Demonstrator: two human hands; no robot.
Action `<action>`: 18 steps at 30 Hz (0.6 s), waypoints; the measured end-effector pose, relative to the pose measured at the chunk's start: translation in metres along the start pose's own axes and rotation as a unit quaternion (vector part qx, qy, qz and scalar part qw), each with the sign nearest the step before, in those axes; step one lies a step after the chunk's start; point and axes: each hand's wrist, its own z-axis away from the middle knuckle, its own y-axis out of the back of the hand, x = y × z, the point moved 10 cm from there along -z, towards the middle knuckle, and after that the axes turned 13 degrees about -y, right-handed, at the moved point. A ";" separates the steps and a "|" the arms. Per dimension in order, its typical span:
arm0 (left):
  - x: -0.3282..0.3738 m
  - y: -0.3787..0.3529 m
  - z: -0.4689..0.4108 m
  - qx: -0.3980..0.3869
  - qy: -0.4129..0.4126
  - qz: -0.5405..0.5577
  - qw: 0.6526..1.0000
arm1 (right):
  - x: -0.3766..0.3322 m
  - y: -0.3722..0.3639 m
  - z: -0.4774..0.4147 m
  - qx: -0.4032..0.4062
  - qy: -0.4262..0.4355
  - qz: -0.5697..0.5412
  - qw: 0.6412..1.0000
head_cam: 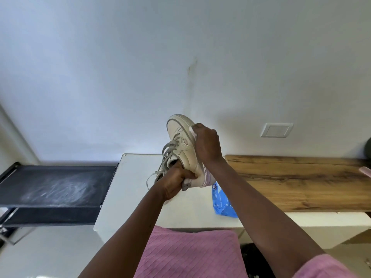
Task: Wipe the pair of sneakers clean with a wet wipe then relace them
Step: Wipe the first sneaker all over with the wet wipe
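White bench [140, 187] below: left hand [174, 185] grips the sneaker [180, 141] by its heel, raised above the far edge; right hand [206, 145] pinches a wipe [192, 131] against its sole rim. Wiping step, I judge; next, stroke heelward with a firm grip.

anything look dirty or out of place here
A brownish streak marks the white wall above the sneaker. The black shelf at left carries whitish, dusty smears. The sneaker's laces hang loose.

Wipe pack [221, 203] on table [134, 177] — beneath sneaker [180, 137] heel
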 end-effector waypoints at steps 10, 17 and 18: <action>0.015 0.020 -0.009 0.064 -0.040 0.025 0.997 | 0.012 -0.018 0.031 -0.103 -0.009 -0.010 0.995; 0.012 0.029 -0.009 0.085 -0.032 0.035 0.995 | 0.023 -0.006 0.055 -0.095 0.013 0.041 0.994; 0.011 0.029 -0.010 0.081 -0.032 0.029 0.996 | 0.022 0.000 0.054 -0.083 0.011 0.040 0.996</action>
